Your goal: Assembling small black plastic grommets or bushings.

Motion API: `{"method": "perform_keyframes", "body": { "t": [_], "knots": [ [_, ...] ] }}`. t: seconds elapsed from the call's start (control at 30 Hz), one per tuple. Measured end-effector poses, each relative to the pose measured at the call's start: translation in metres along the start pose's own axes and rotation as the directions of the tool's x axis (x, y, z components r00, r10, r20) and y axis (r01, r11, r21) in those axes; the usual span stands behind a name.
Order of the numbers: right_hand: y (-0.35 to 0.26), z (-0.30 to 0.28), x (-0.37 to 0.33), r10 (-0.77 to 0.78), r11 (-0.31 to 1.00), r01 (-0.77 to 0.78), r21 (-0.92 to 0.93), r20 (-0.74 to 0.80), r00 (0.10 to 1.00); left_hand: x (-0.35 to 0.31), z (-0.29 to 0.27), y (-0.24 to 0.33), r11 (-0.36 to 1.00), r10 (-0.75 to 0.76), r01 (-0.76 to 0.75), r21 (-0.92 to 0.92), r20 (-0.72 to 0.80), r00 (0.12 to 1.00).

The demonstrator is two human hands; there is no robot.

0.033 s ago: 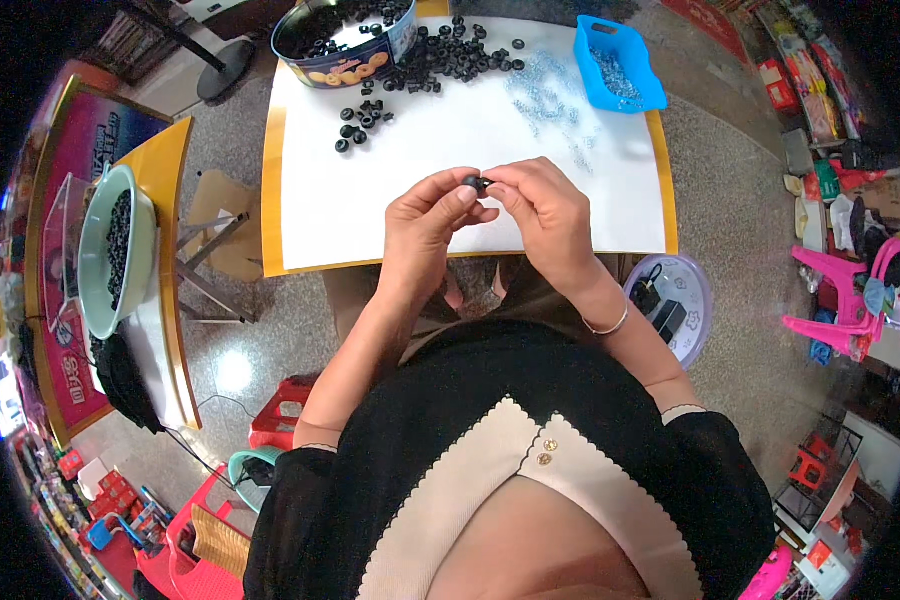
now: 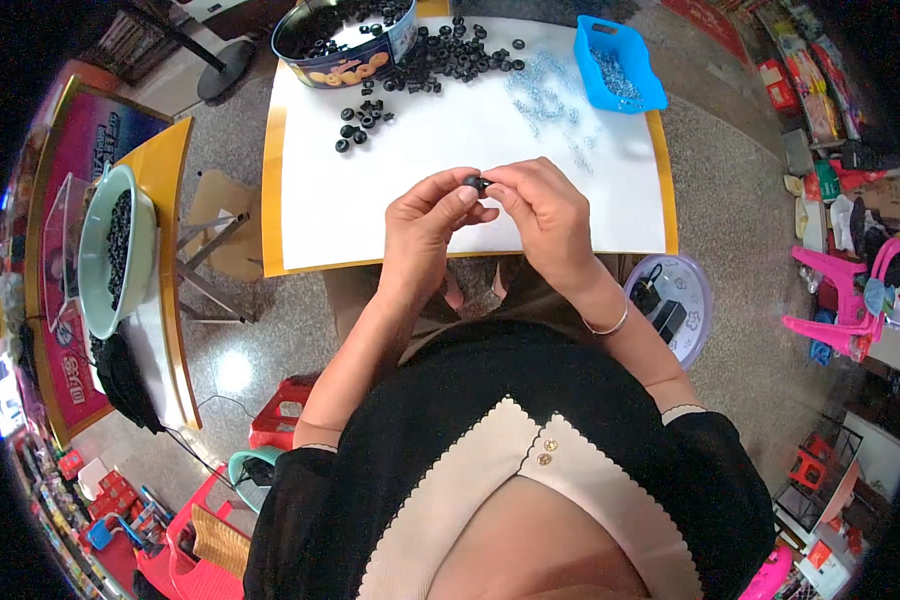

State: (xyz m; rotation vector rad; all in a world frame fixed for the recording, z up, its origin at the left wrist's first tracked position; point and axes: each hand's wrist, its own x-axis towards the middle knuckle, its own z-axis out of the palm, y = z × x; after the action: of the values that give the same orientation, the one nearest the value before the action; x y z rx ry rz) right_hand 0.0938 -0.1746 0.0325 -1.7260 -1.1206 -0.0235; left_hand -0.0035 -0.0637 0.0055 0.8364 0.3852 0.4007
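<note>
Above the near part of the white tabletop, my left hand (image 2: 420,225) pinches a small round black part (image 2: 472,183) between thumb and forefinger. My right hand (image 2: 550,210) is closed at the part's right side, with thumb and fingertip pressed on its narrow dark end. Whether a second tiny piece sits between the right fingertips cannot be made out. Similar black parts lie in a loose pile (image 2: 450,55) at the far side, and several more (image 2: 355,130) are scattered to its left. Tiny clear bluish pieces (image 2: 545,90) are spread at the far right of the table.
A round tin (image 2: 345,65) with more black parts stands at the far left. A blue plastic basket (image 2: 650,85) of clear pieces is at the far right corner. On a side table sits a pale green basin (image 2: 95,270). A lilac tub (image 2: 703,310) stands below the table's right edge.
</note>
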Motion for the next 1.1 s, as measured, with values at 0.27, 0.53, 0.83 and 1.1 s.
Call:
{"method": "perform_keyframes", "body": {
  "t": [0.27, 0.53, 0.83, 1.1],
  "knots": [
    [0.003, -0.001, 0.002, -0.272, 0.915, 0.289, -0.28, 0.1, 0.957, -0.002, 0.002, 0.004, 0.955, 0.08, -0.07, 0.289, -0.022, 0.997],
    [-0.001, 0.002, 0.003, -0.232, 0.933, 0.25, -0.258, 0.1, 0.968, -0.001, -0.001, 0.004, 0.912, 0.111, -0.094, 0.399, -0.02, 0.994],
    [0.007, 0.012, -0.004, 0.149, 0.978, -0.151, 0.145, 0.023, 0.989, 0.005, -0.007, -0.006, 0.953, 0.092, -0.092, 0.289, 0.016, 0.996],
    [0.016, 0.02, -0.004, 0.091, 0.991, -0.089, 0.103, -0.019, 0.996, 0.007, -0.011, -0.001, 0.982, -0.178, 0.181, -0.056, 0.065, 0.982]
  ]
}}
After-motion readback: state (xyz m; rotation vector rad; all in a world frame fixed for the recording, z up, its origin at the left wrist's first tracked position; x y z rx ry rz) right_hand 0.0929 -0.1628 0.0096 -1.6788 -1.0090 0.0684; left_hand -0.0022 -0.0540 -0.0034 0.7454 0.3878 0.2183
